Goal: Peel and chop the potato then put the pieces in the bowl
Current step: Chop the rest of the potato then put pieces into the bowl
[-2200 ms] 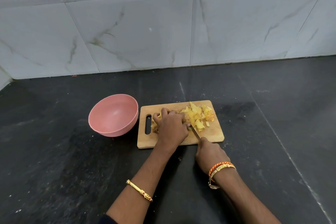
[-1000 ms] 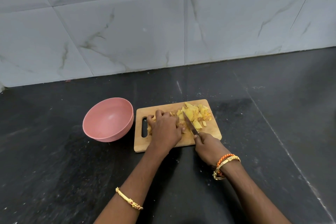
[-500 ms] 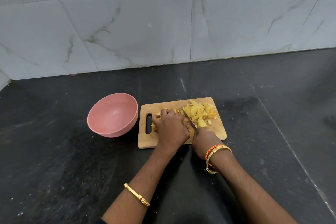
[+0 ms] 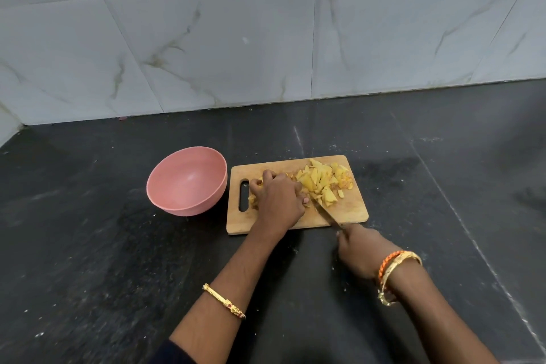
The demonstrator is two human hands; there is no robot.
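Left of board [image 4: 351,210]: empty pink bowl [image 4: 186,181]

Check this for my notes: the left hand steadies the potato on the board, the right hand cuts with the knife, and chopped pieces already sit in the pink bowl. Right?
Not quite. The head view shows the pink bowl holding nothing; the chopped pieces lie on the board. The rest stands.

Right hand [image 4: 359,248] drawn back off the board, knife [image 4: 326,210] blade now lying low beside the cut pieces [image 4: 322,183]

Black countertop [image 4: 88,245] meets tiled wall [image 4: 236,38] (marble-veined).
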